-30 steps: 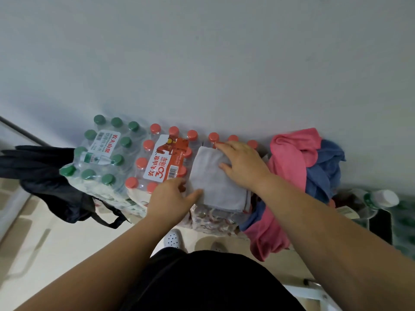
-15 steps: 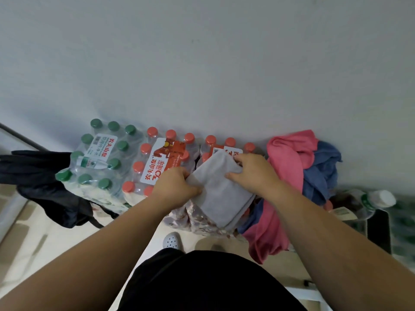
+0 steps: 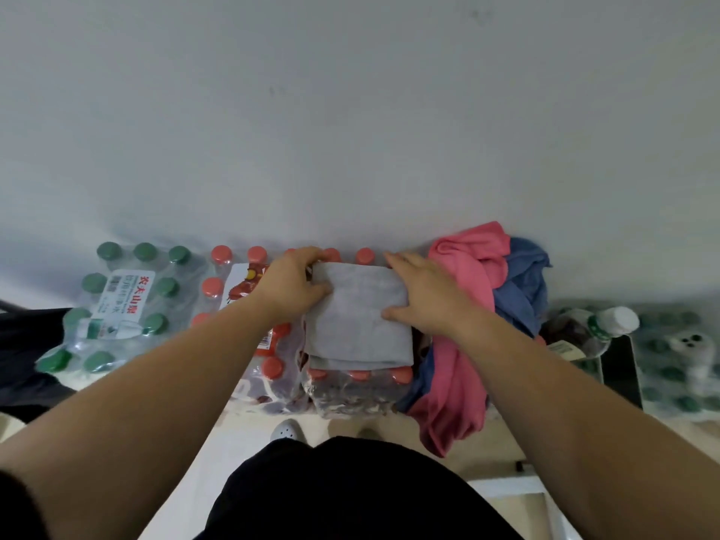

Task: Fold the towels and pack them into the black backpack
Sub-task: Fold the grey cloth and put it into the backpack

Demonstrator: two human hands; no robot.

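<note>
Grey towel [image 3: 358, 321], already folded into a neat rectangle, lies flat on top of the red-capped bottle pack [image 3: 352, 393], squared between my two hands. My left hand [image 3: 292, 286] grips the towel's left edge near the far corner, fingers curled over it and thumb on the cloth. My right hand [image 3: 424, 294] lies flat along the right edge, fingers straight, thumb pressing down on top.

Just right of the pack, a pink towel [image 3: 463, 290] and a blue towel [image 3: 522, 290] sit heaped together, unfolded, against the wall. Left of the pack, beyond a green-capped bottle pack [image 3: 117, 305], the black backpack [image 3: 23, 344] is only partly in frame; I cannot tell whether it is open.

The step in hand, as I judge it, is tidying this fold before packing. The caps make a bumpy bed, so I should press evenly with both palms. A lower layer peeks out at the near edge and wants lining up. To lift, I should clamp all layers from both sides so nothing slides apart on the way left of the pack.
</note>
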